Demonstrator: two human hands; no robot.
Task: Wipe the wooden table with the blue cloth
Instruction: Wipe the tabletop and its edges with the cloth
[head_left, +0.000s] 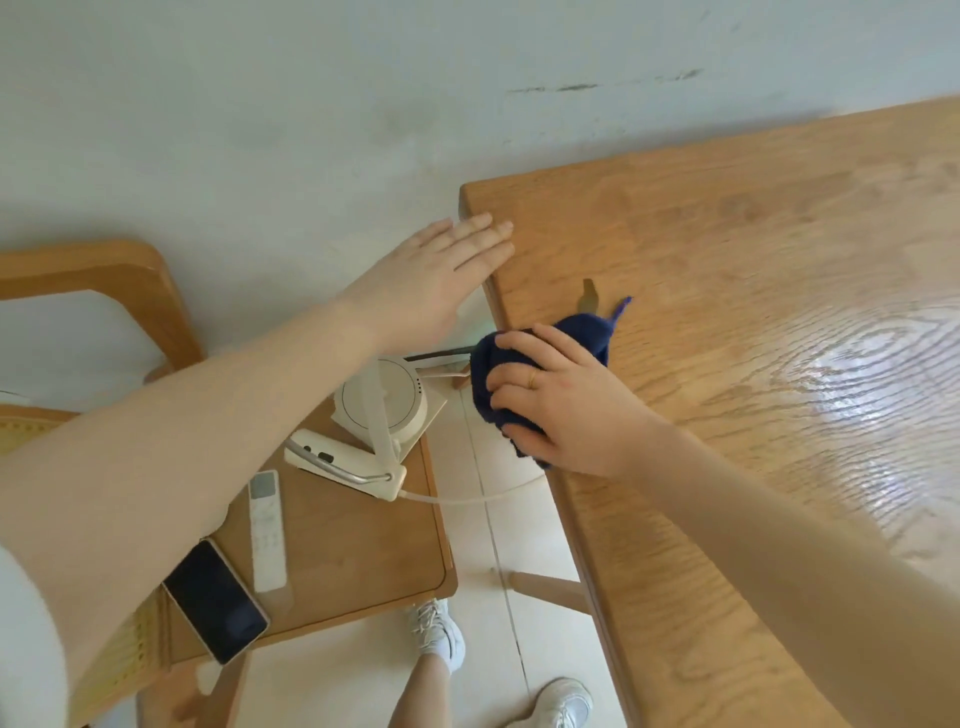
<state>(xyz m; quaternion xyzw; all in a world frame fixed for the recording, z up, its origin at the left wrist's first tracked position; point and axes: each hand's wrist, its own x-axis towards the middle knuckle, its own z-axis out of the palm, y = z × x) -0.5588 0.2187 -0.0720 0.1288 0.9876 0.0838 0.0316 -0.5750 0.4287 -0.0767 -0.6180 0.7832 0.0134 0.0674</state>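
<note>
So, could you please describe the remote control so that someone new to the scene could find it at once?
Find the small wooden side table left of the big table. The remote control lies on it between a black phone and a cream desk lamp. It is the only long, thin white bar there.

We're at the table's left edge, cloth in hand.

Our right hand (561, 400) grips the bunched blue cloth (524, 374) right on the left edge of the wooden table (753, 322), one corner of the cloth sticking up toward one o'clock. At eleven o'clock from it, our left hand (436, 275) lies flat, fingers straight, fingertips on the table's corner. Down at seven o'clock sits a small side table (358, 551) carrying a white desk lamp (374, 415), a remote (267, 530) and a phone (215, 600).
</note>
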